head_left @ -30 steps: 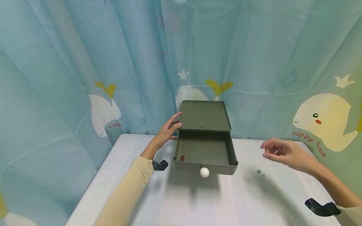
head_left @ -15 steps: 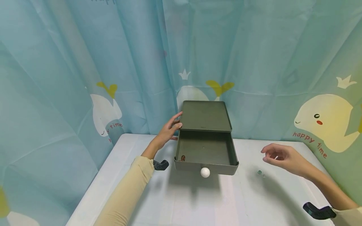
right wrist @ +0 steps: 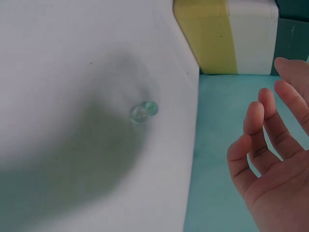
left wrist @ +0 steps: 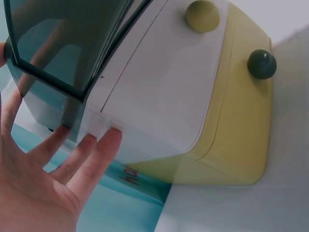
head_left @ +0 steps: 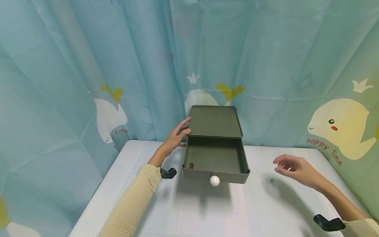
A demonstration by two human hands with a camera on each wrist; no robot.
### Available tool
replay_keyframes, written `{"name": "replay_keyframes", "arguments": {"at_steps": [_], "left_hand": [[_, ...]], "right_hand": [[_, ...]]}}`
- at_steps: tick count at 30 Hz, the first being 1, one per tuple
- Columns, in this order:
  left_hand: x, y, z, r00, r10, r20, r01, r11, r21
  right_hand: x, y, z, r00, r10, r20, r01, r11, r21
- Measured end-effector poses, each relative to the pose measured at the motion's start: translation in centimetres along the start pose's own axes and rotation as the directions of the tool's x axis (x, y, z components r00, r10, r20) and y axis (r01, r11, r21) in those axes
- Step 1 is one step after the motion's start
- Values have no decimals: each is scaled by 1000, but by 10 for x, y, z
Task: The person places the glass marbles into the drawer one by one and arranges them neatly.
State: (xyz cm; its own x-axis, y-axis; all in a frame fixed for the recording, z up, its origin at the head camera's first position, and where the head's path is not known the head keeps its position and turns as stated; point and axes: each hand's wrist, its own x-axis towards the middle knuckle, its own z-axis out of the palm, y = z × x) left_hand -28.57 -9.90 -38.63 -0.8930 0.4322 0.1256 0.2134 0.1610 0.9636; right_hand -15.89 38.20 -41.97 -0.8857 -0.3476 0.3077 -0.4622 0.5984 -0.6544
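Observation:
A drawer unit (head_left: 215, 121) stands at the back of the table, its dark green top drawer (head_left: 217, 154) pulled out by a white knob (head_left: 214, 180). Small brown objects (head_left: 191, 166) lie in that drawer's front left corner. My left hand (head_left: 171, 140) rests on the unit's left side; in the left wrist view its spread fingers touch the green and white (left wrist: 159, 77) tiers. To the right, my right hand (head_left: 297, 168) hovers above the table with loosely curved fingers, holding nothing. Beneath it lie a green glass marble (right wrist: 151, 108) and a clear marble (right wrist: 138, 114), side by side.
Below the white tier is a yellow drawer (left wrist: 236, 111) with a dark green knob (left wrist: 262, 64). A white cloth covers the table (head_left: 207, 217). Blue-green curtains (head_left: 266, 59) with whale prints hang close behind and along both sides.
My right hand has sunk a little lower over the marbles, and its forearm has shifted slightly left and down. The left hand keeps its place on the unit; the drawer stays out.

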Motion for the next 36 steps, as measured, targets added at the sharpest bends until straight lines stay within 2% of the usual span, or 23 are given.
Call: {"name": "replay_keyframes", "arguments": {"at_steps": [3,11,17,26,29,36], "left_hand": [[2,-5,0,1000,3,-7,-3,1000,6],[2,-4,-1,1000,10,-3,-10,1000,7],[2,-4,-1,1000,10,-3,-10,1000,11],[3,-5,0,1000,7,-2,-7,1000,9],[3,-5,0,1000,3,-3,-3,1000,6],[3,-6,-1,1000,8,-6,-8,1000,5]], "right_hand": [[-2,7,3,1000,6,1,-6,1000,-1],[-8,25,12,999,35,11,-35,999,23],[-12,37,21,999,40,28,-40,999,5],[-19,46,34,996,88,23,-87,995,-53],[-21,51,38,997,74,10,-73,994,-85],[-24,52,44,997,72,1,-72,994,-87]]}}
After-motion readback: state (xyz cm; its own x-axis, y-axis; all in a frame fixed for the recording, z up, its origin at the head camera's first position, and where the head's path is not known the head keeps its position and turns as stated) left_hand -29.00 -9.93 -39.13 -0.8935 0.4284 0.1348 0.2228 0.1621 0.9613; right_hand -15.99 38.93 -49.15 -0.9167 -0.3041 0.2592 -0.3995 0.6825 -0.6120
